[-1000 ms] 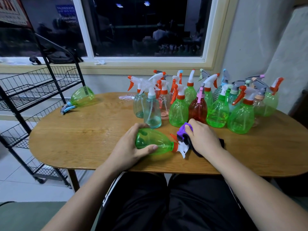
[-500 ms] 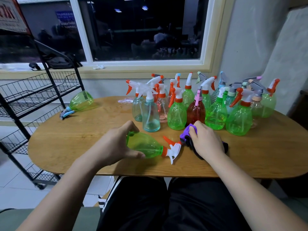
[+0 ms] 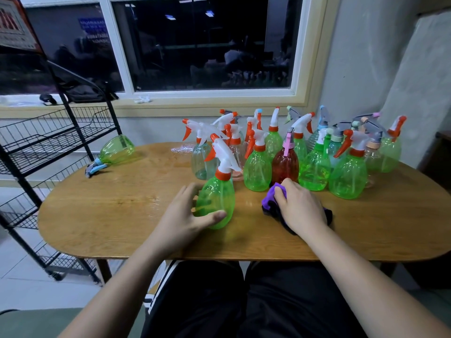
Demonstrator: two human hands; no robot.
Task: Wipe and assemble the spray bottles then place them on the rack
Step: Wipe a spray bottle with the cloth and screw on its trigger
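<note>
Head camera shows the left hand (image 3: 185, 215) curled round an upright, capped green bottle (image 3: 217, 196) on the table (image 3: 109, 215); the right hand (image 3: 300, 208) clutches a purple cloth (image 3: 271, 195). I see no bottle on the rack (image 3: 58, 140), so I'd judge most work remains.

Oval wooden counter (image 3: 117, 215). Dark window (image 3: 202, 45) behind it, cream frame. Black bag (image 3: 83, 92) on sill, small white wad (image 3: 142, 100) nearby. Sign (image 3: 14, 28) top left.
</note>
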